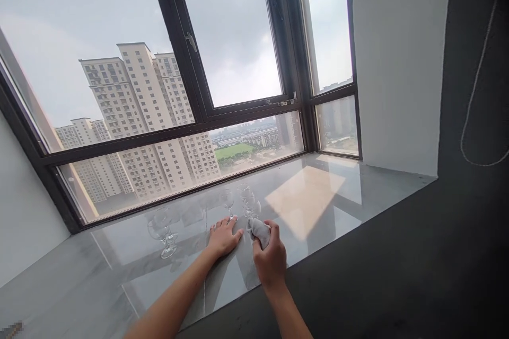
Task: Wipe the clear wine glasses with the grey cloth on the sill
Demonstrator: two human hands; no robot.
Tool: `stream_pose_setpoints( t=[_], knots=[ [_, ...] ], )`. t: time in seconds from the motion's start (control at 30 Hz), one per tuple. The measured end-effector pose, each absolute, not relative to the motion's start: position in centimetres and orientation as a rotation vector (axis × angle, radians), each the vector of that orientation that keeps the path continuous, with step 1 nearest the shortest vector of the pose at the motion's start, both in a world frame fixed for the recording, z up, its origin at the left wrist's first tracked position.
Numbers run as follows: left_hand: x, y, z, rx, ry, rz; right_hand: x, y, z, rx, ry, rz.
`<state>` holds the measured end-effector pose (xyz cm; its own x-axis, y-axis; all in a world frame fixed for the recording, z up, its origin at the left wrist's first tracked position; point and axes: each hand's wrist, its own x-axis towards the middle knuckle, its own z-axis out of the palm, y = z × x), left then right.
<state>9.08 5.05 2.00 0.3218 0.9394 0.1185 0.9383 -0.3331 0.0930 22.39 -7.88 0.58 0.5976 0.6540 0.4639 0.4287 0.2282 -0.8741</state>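
Observation:
My right hand [273, 260] is closed around a crumpled light grey cloth [259, 233], held at the windowsill; whether anything is wrapped inside it, I cannot tell. Just left of it, my left hand [225, 238] rests with fingers spread on the glossy grey sill [228, 288]. Its fingertips are close to the foot of a clear stemmed glass [227, 199]. More clear glasses [247, 198] stand behind the cloth. Further left is another group of stemmed glasses [161, 228], overlapping and hard to separate.
Dark-framed windows [230, 37] rise behind the sill, with a handle [191, 41] on one frame. A white wall [400, 63] borders the right side. A looped cord [469, 132] hangs at far right. The sill's front edge [330, 241] runs close to my right hand.

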Motion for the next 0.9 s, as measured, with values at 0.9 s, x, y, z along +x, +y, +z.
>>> stream_pose_setpoints(
  t=[0.9],
  knots=[
    [-12.4, -4.6, 1.0, 2.305, 2.328, 0.116, 22.5, -7.7, -0.1, -1.378, -1.014, 0.253]
  ],
)
